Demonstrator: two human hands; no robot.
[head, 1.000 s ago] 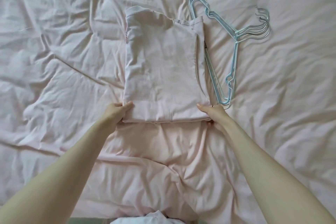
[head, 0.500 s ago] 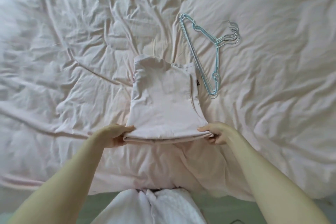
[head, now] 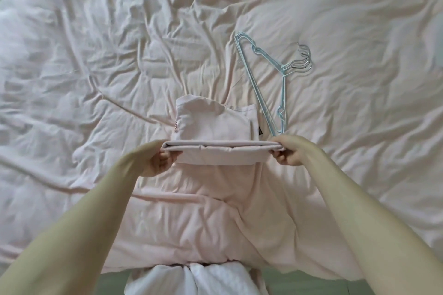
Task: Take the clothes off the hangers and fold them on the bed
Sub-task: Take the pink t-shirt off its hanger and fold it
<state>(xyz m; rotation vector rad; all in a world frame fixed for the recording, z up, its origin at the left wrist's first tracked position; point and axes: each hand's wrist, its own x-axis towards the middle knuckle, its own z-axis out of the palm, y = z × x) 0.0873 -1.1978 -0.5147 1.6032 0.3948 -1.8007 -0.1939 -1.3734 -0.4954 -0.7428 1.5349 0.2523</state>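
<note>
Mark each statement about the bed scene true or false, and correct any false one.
1. Both hands grip the folded garment. True.
2. The hangers lie to the left of the garment. False: they lie to its right.
3. The left hand holds a hanger. False: it grips the garment's near edge.
4. The hangers are light blue. True.
5. The right hand rests flat on the bedsheet. False: it grips the garment.

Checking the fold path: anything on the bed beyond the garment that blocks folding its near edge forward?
Nothing visible. The left hand and right hand grip the folded garment at its near corners; bare sheet lies beyond it. The hangers lie off to its right.
</note>
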